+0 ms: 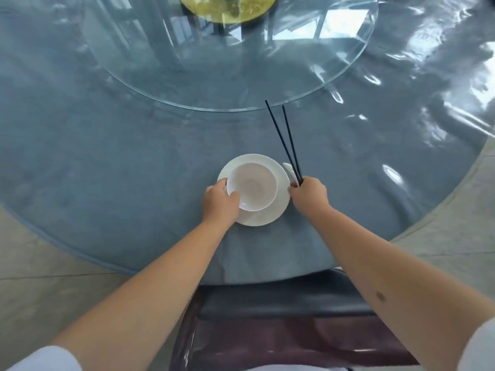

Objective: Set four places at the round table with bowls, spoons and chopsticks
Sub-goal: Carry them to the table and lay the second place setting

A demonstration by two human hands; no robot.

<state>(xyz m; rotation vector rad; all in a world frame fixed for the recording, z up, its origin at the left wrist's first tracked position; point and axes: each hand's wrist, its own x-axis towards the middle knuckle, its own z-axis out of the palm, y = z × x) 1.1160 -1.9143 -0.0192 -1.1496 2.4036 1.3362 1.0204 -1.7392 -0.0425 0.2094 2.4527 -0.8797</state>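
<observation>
**Place setting, round table: first place in hand**

Head view, items as seen:

- Round table [93,162]: blue-grey cloth under a clear glossy cover; near edge toward the person
- Glass turntable [235,70]: clear disc on the table's middle, with a yellow-green object [227,9] at its centre, cut off by the top of the frame
- White plate [267,218]: lies on the cloth near the table's near edge
- White bowl [253,186]: sits upright on the plate, empty, set a little left of the plate's centre
- Left hand [219,202]: grips the bowl's left rim, thumb inside, fingers curled outside
- Right hand [309,195]: fingers closed round the near ends of the black chopsticks [288,140] and the handle of a white spoon [290,171]; both just beside the plate's right rim
- Chopsticks: a pair, pointing away toward the turntable's edge, tips slightly spread; whether they touch the cloth cannot be told
- Spoon: only a short white length shows past the fingers, next to the plate
- Dark chair [281,311]: tucked at the table's near edge, below the arms

Progress, as judged: one place is being laid. Bowl and plate are down; spoon and chopsticks are at the spot but not yet released. No other setting shows on the visible part of the table, so three places appear left to do, though the far side is out of view
</observation>
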